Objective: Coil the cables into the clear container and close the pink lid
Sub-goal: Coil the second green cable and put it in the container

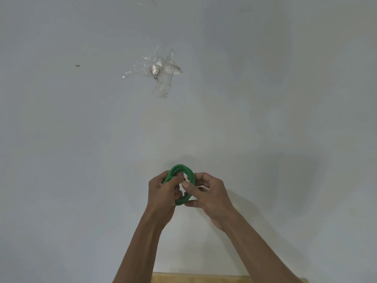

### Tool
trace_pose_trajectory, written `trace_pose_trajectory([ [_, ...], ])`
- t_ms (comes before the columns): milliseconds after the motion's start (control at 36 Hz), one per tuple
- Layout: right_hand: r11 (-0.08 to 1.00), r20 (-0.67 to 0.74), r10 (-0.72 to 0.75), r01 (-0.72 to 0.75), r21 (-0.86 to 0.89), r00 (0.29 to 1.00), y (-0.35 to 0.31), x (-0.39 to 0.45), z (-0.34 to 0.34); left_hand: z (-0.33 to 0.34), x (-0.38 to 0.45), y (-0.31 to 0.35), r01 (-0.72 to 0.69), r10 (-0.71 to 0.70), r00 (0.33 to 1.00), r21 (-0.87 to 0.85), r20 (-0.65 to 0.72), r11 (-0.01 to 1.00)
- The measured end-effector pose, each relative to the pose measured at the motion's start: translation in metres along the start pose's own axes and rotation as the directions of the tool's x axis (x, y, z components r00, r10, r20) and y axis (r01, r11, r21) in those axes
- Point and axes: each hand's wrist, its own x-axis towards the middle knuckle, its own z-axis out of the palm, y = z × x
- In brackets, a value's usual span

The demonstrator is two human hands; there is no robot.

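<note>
Cable [180, 181] coiled in tight green loops, pinched on both sides by left hand [162, 193] and right hand [208, 196], probably to stop uncoiling; container, lid not visible.

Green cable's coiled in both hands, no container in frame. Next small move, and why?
Probably keep the loops pinched and look down for the container. Both hands, left hand and right hand, grip the green cable as a tight coil against the wall; no container or lid is in view.
</note>
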Motion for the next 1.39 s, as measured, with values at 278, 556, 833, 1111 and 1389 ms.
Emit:
trace_pose_trajectory([
  [278, 0.995, -0.130, -0.091, 0.096, 0.028, 0.987, 0.005, -0.002, 0.010, 0.009, -0.001, 0.002, -0.036, 0.026, 0.995, -0.104, -0.096, 0.994],
  [556, 0.990, -0.129, -0.135, 0.130, -0.051, 0.982, 0.005, 0.001, 0.015, 0.005, -0.004, -0.003, -0.119, 0.118, 0.990, -0.008, -0.071, 0.993],
  [833, 0.995, -0.205, -0.078, 0.088, 0.038, 0.976, 0.007, 0.003, 0.018, 0.016, -0.012, 0.005, -0.041, 0.043, 0.999, -0.127, 0.010, 0.991],
  [1111, 0.993, -0.170, -0.112, 0.114, 0.004, 0.979, 0.004, 0.000, 0.017, 0.019, -0.008, 0.001, -0.121, 0.117, 0.992, -0.072, -0.051, 0.990],
  [1389, 0.876, -0.134, -0.405, 0.341, -0.342, 0.905, 0.002, -0.003, 0.015, 0.018, -0.006, 0.007, -0.161, 0.157, 0.984, -0.052, -0.080, 0.986],
])
